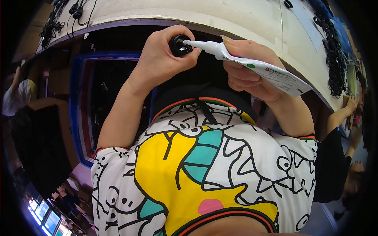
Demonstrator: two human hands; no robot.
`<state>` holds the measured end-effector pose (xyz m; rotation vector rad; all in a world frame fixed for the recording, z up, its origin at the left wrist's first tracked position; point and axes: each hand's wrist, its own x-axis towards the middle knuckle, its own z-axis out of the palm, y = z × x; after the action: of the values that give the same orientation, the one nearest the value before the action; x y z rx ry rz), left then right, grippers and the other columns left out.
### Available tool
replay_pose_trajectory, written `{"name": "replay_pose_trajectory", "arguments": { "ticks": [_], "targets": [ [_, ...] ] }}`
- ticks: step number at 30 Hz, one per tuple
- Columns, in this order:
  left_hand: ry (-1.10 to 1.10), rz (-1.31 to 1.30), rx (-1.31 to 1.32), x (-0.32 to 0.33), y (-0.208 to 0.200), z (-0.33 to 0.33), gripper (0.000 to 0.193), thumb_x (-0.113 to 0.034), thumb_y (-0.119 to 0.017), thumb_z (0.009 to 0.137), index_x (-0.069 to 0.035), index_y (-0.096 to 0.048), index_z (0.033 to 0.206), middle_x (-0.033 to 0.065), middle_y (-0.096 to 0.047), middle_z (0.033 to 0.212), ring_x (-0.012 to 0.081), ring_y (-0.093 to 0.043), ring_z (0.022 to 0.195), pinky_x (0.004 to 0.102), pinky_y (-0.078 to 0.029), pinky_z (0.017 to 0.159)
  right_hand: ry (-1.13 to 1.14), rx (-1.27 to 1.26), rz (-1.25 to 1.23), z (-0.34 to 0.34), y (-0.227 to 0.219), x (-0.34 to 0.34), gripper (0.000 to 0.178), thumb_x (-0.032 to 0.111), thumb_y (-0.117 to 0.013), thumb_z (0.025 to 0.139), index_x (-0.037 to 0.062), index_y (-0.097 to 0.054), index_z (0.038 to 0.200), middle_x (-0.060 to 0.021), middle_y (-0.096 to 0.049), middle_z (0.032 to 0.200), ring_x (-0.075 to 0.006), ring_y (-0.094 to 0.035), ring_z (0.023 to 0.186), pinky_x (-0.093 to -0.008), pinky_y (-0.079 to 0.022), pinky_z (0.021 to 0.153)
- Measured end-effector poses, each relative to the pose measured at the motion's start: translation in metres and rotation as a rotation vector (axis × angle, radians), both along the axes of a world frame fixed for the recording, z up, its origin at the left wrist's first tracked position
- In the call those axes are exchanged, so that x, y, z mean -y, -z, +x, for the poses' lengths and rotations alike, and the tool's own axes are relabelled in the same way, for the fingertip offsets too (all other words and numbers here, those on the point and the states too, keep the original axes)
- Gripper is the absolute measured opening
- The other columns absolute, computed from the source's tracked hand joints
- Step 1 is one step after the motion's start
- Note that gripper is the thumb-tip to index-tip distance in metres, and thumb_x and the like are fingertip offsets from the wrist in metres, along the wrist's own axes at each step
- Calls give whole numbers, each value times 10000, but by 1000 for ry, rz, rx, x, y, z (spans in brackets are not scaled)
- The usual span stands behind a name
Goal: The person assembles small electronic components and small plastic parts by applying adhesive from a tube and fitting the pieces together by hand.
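My left hand (pixel 159 59) is closed round a small black ring-shaped part (pixel 173 46), its round opening facing up and to the right. In my right hand (pixel 256 59) I grip a white glue tube (pixel 271 74) with a long narrow nozzle. The nozzle's tip is at the opening of the black part; whether it touches the inside I cannot tell. Both hands are held up in front of the near edge of the white table (pixel 244 19).
Black cables with small round parts (pixel 76 11) lie at the table's far left. A bundle of black cords (pixel 336 67) lies on the right. A blue-edged container (pixel 75 106) stands below on the left. Another person's arm (pixel 340 116) reaches in at the right.
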<state>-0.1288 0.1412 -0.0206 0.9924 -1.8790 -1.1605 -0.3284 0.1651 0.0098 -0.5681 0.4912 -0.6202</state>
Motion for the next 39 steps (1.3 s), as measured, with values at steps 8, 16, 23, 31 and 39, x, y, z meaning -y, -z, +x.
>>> {"name": "replay_pose_trajectory", "arguments": {
  "ticks": [8,16,23,31,39],
  "targets": [
    [32,-8,-10,1,5,0,169,-84,-654,655,-17,-543,765,6,-478,591,63,-444,544,187,-383,515,17,-137,47,6,-7,1,234,243,-517,861,17,-573,841,33,-373,486,-16,-295,381,-154,-205,330],
    [33,-69,5,3,10,-3,193,-59,-663,648,-33,-539,794,7,-490,634,73,-452,574,194,-390,543,69,-297,34,8,-9,1,225,220,-492,872,35,-540,754,25,-442,469,-14,-324,332,-148,-238,316],
    [24,-67,31,5,10,-3,229,-51,-707,669,-45,-525,808,10,-482,664,86,-448,589,207,-387,540,96,-526,-78,10,-19,3,190,195,-565,829,8,-597,834,25,-490,538,-4,-344,367,-144,-202,329],
    [37,-126,90,5,9,-4,251,-77,-723,664,-50,-532,824,15,-486,679,105,-453,593,214,-391,542,50,-516,-45,6,-18,6,201,211,-568,830,13,-600,818,29,-478,524,-3,-329,351,-150,-191,317],
    [31,-151,94,6,13,-4,238,-79,-721,670,-50,-533,814,10,-472,654,98,-441,577,212,-379,525,93,-570,-107,7,-20,3,244,265,-621,773,28,-609,716,20,-428,500,-33,-309,378,-184,-158,345]
  ]
}}
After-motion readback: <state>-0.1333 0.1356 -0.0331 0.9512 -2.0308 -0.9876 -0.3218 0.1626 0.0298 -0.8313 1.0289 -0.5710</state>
